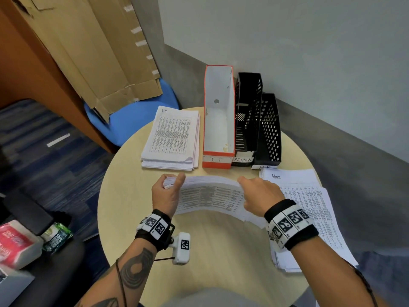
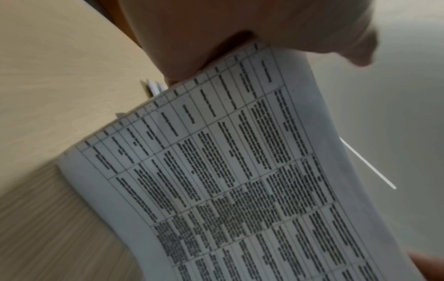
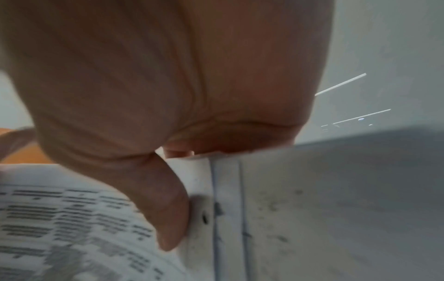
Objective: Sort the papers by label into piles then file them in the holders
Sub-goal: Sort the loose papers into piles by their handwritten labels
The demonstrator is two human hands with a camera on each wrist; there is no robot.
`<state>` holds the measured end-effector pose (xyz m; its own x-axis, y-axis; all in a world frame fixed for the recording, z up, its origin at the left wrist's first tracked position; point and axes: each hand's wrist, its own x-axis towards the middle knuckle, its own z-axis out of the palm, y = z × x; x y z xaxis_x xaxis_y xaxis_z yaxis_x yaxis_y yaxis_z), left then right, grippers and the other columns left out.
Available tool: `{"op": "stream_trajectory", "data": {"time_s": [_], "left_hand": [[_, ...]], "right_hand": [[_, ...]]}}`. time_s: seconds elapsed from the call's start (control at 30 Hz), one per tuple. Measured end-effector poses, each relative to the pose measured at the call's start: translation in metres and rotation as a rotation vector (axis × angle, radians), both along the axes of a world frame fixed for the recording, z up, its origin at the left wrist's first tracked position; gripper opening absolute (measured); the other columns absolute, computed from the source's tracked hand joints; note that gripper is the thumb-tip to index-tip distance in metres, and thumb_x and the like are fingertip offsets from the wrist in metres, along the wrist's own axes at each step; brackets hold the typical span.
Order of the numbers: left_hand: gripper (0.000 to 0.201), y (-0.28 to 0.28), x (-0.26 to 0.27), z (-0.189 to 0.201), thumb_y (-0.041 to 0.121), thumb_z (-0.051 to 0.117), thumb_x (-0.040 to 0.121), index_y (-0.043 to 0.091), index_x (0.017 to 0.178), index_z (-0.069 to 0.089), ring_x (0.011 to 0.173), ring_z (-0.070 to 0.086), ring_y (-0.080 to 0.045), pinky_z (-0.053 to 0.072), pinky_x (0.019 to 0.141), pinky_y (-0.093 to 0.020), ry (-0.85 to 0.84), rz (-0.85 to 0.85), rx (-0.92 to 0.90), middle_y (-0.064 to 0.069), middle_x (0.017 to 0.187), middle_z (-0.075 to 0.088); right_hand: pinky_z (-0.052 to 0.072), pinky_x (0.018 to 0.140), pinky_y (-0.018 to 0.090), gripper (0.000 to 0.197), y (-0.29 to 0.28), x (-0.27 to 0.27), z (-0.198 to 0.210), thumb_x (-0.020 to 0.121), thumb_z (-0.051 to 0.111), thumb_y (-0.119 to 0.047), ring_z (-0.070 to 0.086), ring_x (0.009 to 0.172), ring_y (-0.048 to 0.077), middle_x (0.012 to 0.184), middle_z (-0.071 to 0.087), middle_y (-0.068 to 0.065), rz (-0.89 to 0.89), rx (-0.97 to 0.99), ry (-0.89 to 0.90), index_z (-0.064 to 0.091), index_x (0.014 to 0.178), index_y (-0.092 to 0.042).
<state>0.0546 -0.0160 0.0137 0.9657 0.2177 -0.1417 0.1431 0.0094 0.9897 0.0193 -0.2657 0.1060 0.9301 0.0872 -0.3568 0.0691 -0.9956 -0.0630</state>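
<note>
Left hand (image 1: 168, 191) and right hand (image 1: 259, 196) both curled, thumbs on top.

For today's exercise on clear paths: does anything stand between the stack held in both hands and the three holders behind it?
Nothing visible does. The stack, gripped by the left hand and right hand, sits just in front of the holders; only bare table lies between.

Head camera looks steeply down over the round table (image 1: 124, 218). Both wrist cameras sit low and close, facing along the hands. All three views share the bowed paper stack (image 1: 210, 196) (image 2: 240, 180) (image 3: 60, 218).
</note>
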Motion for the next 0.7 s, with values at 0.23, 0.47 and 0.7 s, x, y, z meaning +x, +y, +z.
{"op": "stream_trajectory", "data": {"time_s": [0.23,0.47,0.7], "left_hand": [[0.048,0.013,0.002,-0.009,0.022,0.103,0.053,0.018,0.092,0.076,0.081,0.071,-0.016,0.057,0.074,-0.032,0.002,-0.166,0.139,0.004,0.086,0.078],[0.035,0.03,-0.006,0.01,0.006,0.099,0.058,0.003,0.084,0.075,0.076,0.071,-0.017,0.057,0.068,-0.025,-0.102,-0.221,0.02,-0.006,0.084,0.078],[0.031,0.029,-0.021,-0.005,0.004,0.093,0.068,0.01,0.095,0.079,0.089,0.076,-0.017,0.058,0.075,-0.027,0.083,-0.238,0.073,-0.001,0.093,0.081]], "right_hand": [[0.038,0.06,0.036,0.033,0.007,0.008,-0.008,0.093,0.043,-0.003,0.053,0.074,0.029,0.076,0.046,-0.002,0.049,0.021,-0.048,0.042,0.117,-0.024],[0.046,0.066,0.037,0.036,0.003,0.004,0.016,0.091,0.052,-0.007,0.054,0.08,0.026,0.092,0.057,-0.002,0.093,0.098,-0.078,0.046,0.117,-0.03],[0.036,0.058,0.03,0.024,0.012,0.005,-0.003,0.092,0.058,-0.014,0.052,0.074,0.023,0.078,0.047,-0.006,0.068,0.063,-0.009,0.051,0.111,-0.026]]}}
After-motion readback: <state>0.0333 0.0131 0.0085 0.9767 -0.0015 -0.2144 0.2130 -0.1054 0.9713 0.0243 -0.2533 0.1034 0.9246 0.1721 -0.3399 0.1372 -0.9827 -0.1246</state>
